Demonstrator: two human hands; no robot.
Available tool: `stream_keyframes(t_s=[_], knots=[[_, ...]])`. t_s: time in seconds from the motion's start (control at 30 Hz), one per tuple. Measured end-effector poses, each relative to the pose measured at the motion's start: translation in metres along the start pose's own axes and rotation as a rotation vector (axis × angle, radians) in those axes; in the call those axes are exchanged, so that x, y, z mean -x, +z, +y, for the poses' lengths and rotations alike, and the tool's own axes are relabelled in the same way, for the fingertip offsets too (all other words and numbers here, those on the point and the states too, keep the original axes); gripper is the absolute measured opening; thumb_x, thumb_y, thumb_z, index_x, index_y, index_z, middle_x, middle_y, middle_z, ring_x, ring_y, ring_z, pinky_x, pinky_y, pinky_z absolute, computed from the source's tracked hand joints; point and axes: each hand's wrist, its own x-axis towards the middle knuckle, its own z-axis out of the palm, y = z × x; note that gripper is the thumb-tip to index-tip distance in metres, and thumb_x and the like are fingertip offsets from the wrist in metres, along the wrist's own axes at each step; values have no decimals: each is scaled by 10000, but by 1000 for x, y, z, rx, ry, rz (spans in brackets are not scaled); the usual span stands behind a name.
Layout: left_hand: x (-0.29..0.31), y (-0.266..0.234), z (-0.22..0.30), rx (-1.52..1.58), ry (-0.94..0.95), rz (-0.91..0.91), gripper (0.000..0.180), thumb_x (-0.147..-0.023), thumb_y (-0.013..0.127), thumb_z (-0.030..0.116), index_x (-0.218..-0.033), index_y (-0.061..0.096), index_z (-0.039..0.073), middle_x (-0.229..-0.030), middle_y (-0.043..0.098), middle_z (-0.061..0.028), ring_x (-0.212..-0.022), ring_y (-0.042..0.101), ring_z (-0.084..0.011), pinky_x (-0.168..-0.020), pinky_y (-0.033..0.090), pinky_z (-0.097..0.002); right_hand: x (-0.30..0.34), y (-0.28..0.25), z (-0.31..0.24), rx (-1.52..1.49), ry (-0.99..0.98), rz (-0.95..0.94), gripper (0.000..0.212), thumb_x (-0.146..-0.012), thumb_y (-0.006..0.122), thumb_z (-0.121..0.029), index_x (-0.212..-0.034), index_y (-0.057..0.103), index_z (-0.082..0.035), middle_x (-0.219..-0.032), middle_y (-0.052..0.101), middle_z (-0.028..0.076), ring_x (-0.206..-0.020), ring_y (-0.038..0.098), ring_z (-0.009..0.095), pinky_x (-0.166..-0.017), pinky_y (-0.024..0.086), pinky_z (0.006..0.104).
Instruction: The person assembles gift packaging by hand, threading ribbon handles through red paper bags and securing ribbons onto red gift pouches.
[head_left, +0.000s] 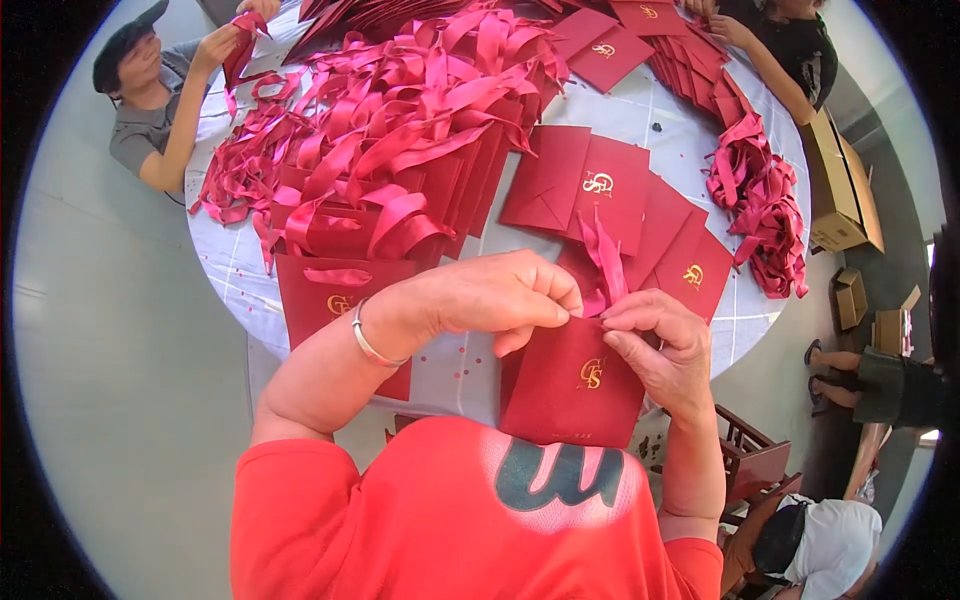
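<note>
A dark red paper gift bag [573,400] with a gold emblem stands upright close to my body, at the table's near edge. My left hand [515,297] is closed in a pinch at the left part of its top edge. My right hand [665,345] pinches the same edge further right, thumb on the front. Between my fingertips a pink satin ribbon [603,262] rises above the bag's opening. Its lower ends are partly hidden by my fingers. Just beyond lie several flat red bags [612,180], overlapping.
A large heap of ribboned red bags [400,130] fills the left of the round, white-covered table [235,260]. More ribboned bags [755,210] line the right edge. People work at the far left [160,115] and far right [790,50]. Cardboard boxes [838,185] stand right.
</note>
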Motion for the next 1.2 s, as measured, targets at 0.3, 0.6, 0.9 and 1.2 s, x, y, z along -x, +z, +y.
stream_keyframes(t_s=[0.3, 0.6, 0.9, 1.2], knots=[[5, 7, 6, -95, -39, 103, 155, -973, 500, 75, -1061, 569, -32, -679, 540, 14, -450, 550, -79, -437, 411, -232, 7, 11, -24, 305, -292, 170, 215, -704, 782, 29, -888, 697, -41, -846, 685, 99, -723, 663, 250, -625, 526, 331], [7, 7, 7, -121, -12, 107, 157, -976, 487, 58, -1058, 567, -50, -669, 543, -6, -462, 585, -108, -448, 425, -244, 4, 23, -18, 378, -392, 121, 270, -664, 770, 22, -904, 684, -68, -775, 651, 59, -644, 635, 227, -551, 486, 333], [8, 11, 7, -144, 19, 135, 157, -973, 473, 38, -1047, 575, -56, -653, 589, -33, -465, 600, -117, -442, 432, -257, 2, 22, -26, 561, -454, 16, 272, -685, 728, -5, -947, 667, -40, -828, 619, 76, -696, 631, 234, -589, 507, 332], [7, 20, 5, -276, 38, 236, 151, -961, 477, 23, -998, 616, -25, -678, 637, -63, -491, 629, -123, -459, 464, -267, -13, 25, -61, 787, -253, -319, 108, -687, 627, -37, -774, 566, -18, -760, 571, 140, -710, 635, 270, -594, 515, 363]])
